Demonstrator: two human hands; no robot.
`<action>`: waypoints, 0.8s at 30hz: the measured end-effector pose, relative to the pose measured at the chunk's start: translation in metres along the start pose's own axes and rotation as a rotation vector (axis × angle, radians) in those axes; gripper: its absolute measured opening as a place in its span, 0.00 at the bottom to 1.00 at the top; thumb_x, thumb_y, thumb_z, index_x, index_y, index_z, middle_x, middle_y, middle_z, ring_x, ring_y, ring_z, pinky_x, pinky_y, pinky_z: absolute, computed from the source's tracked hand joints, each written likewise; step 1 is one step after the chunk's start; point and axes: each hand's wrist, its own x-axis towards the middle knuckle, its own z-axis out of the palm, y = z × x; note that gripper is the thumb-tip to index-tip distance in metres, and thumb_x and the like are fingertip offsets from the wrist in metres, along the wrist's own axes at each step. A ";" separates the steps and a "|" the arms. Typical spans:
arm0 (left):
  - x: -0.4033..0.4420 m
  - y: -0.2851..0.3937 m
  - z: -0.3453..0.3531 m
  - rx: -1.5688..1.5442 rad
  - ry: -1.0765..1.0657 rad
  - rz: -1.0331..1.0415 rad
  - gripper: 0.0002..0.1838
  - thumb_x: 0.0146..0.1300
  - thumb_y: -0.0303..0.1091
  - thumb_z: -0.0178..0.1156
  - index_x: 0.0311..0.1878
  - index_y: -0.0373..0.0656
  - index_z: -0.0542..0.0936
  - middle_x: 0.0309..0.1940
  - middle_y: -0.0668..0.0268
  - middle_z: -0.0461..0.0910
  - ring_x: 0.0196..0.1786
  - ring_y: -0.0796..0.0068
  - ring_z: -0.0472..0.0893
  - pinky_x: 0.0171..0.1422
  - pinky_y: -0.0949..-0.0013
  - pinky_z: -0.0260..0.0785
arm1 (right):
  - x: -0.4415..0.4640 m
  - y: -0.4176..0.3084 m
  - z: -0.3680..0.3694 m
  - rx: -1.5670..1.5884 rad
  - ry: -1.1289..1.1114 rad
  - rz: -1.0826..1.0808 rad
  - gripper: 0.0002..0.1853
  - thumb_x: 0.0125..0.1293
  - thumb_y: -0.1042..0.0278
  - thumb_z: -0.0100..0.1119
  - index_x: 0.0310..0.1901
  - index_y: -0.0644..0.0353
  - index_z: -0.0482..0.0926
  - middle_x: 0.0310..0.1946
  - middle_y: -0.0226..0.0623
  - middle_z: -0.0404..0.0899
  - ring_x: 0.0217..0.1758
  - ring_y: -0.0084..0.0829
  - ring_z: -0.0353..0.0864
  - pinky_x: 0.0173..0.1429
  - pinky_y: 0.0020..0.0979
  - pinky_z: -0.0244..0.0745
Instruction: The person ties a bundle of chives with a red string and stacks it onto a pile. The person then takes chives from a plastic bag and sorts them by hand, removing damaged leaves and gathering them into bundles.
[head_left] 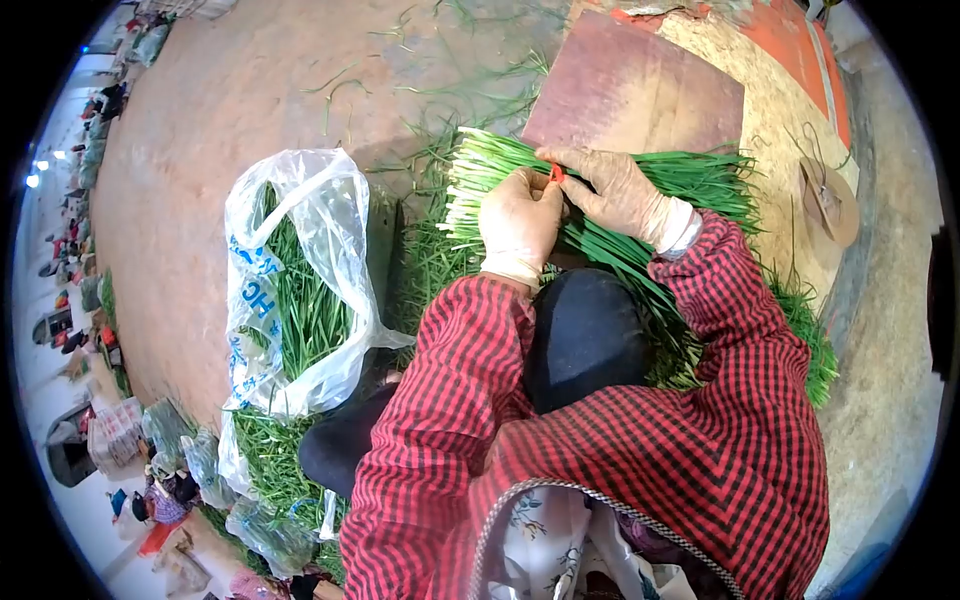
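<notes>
Greens (490,175) in a thick bundle, and it's all fingertips now! The bundle lies across the far side of the knee (585,340), pale stems to the left, dark leaves fanning right, its far edge by the brownish board (640,90). The left hand (523,222) is curled nearly closed, thumb and forefinger pinching the red tie (557,173). And the right hand (615,195), half curled over the bundle, brings thumb and fingertips together on that same tie (how the ends cross, I cannot tell from where I stand).

Where could it go wrong? Right at that pinch, I'd say: the tie is narrow, the stems look smooth, and a slack turn could let the middle stalks slide out. Pull too hard, though, and it may bite into the tender stems or snap. The leaves sag rightward, loose beyond the hands, so a lopsided tug could skew the whole bundle. Watch the knee, too; one shift might tip everything onto the loose greens (440,250) near the left hand. Further left, the plastic bag (345,225) gapes open, greens inside, its rim floppy enough to snag a sleeve (450,350).
</notes>
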 end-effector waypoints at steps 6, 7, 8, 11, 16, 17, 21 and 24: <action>0.000 0.001 -0.001 0.013 -0.007 0.000 0.10 0.61 0.33 0.63 0.36 0.33 0.81 0.23 0.64 0.84 0.24 0.80 0.82 0.32 0.75 0.74 | 0.001 0.000 0.018 0.008 0.114 0.104 0.11 0.67 0.65 0.58 0.46 0.59 0.82 0.38 0.43 0.85 0.41 0.41 0.85 0.47 0.34 0.78; -0.004 0.001 -0.003 -0.139 -0.052 -0.056 0.10 0.62 0.33 0.63 0.37 0.33 0.82 0.24 0.64 0.84 0.25 0.81 0.82 0.33 0.75 0.74 | 0.002 -0.005 0.014 0.118 0.117 0.241 0.10 0.66 0.65 0.59 0.44 0.60 0.83 0.37 0.43 0.85 0.40 0.41 0.85 0.46 0.33 0.78; -0.008 0.002 -0.005 -0.293 -0.099 -0.112 0.11 0.63 0.33 0.63 0.37 0.33 0.82 0.26 0.65 0.85 0.26 0.81 0.82 0.33 0.76 0.74 | 0.002 -0.009 0.010 0.227 0.118 0.378 0.10 0.66 0.65 0.59 0.43 0.60 0.83 0.37 0.43 0.85 0.39 0.41 0.85 0.45 0.32 0.78; -0.020 -0.001 -0.021 -0.151 0.076 0.232 0.11 0.65 0.35 0.62 0.46 0.39 0.83 0.33 0.64 0.85 0.32 0.77 0.82 0.41 0.73 0.74 | -0.007 -0.004 0.019 0.168 0.240 0.275 0.09 0.66 0.66 0.59 0.42 0.60 0.83 0.36 0.43 0.84 0.38 0.40 0.85 0.43 0.31 0.77; 0.016 0.024 -0.087 0.476 0.429 0.699 0.23 0.62 0.37 0.61 0.60 0.43 0.75 0.53 0.54 0.77 0.63 0.57 0.71 0.71 0.55 0.57 | 0.012 -0.047 -0.008 0.190 0.308 0.077 0.06 0.65 0.70 0.61 0.41 0.60 0.82 0.33 0.41 0.82 0.34 0.39 0.83 0.38 0.32 0.77; 0.024 0.010 -0.092 0.395 0.271 0.534 0.27 0.62 0.39 0.62 0.63 0.41 0.72 0.53 0.54 0.78 0.59 0.56 0.75 0.68 0.56 0.61 | 0.021 -0.053 -0.018 0.225 0.379 0.010 0.06 0.64 0.70 0.61 0.41 0.60 0.81 0.33 0.40 0.82 0.34 0.39 0.83 0.37 0.32 0.77; 0.017 0.010 -0.079 -0.215 0.318 0.555 0.30 0.63 0.33 0.64 0.67 0.35 0.68 0.58 0.50 0.76 0.58 0.59 0.77 0.64 0.60 0.67 | 0.031 -0.080 -0.046 0.032 0.361 -0.034 0.04 0.67 0.74 0.60 0.42 0.62 0.78 0.37 0.38 0.83 0.43 0.39 0.83 0.45 0.32 0.77; 0.008 -0.007 -0.065 -0.090 0.364 0.644 0.32 0.63 0.32 0.64 0.68 0.36 0.65 0.57 0.53 0.74 0.58 0.61 0.76 0.64 0.62 0.67 | 0.017 -0.084 -0.045 -0.062 0.329 -0.143 0.04 0.66 0.75 0.59 0.41 0.61 0.77 0.36 0.37 0.83 0.51 0.44 0.81 0.53 0.36 0.75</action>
